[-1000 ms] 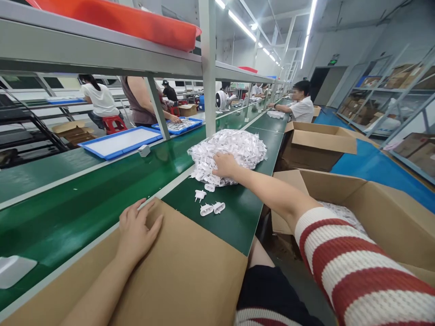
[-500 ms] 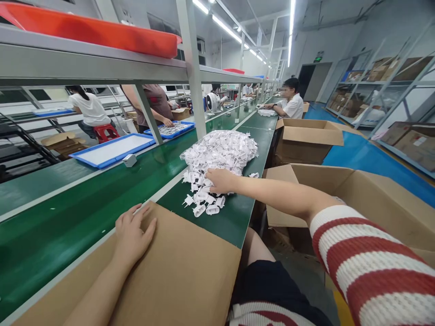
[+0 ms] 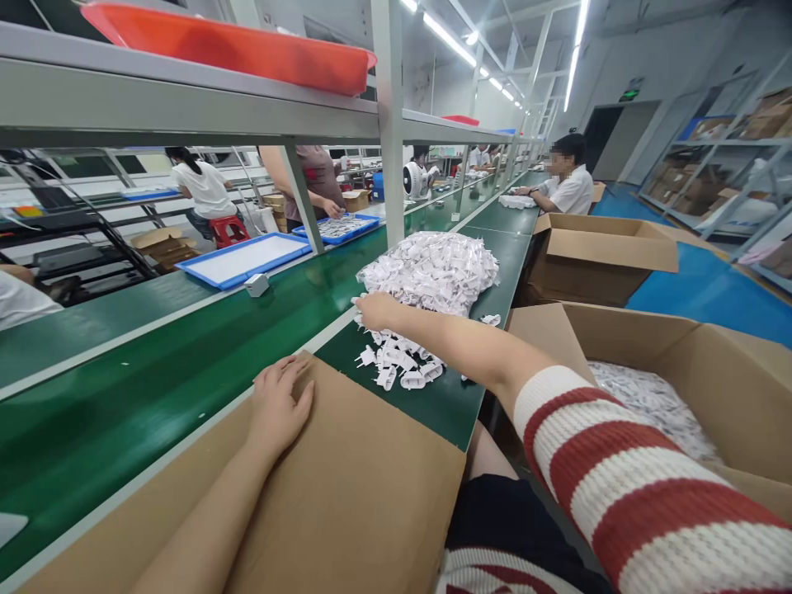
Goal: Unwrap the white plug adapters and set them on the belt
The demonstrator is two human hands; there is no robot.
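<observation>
My left hand (image 3: pixel 281 404) lies on a brown cardboard sheet (image 3: pixel 352 470) near its far corner, fingers stretched out and holding nothing. At the left side of a heap of loose white plastic plug shells (image 3: pixel 396 363), my right hand (image 3: pixel 377 311) has its fingers bent together. White shows at its fingertips, but whether a piece is gripped I cannot make out. Just behind it rests a clear plastic bag of the same white shells (image 3: pixel 436 268). My right forearm passes over part of the loose heap and hides some of it.
A green conveyor belt (image 3: pixel 154 412) runs along the left. Beyond it are blue-rimmed trays (image 3: pixel 247 257) and a white block (image 3: pixel 256 285). A shelf with a red tray (image 3: pixel 247 49) hangs above. To my right stand open cartons (image 3: pixel 649 326); co-workers sit farther off.
My right hand has moved left and slightly away from me, to the heap's left edge. My left hand stays on the cardboard. The view has turned left, and white pieces now show inside the right-hand carton.
</observation>
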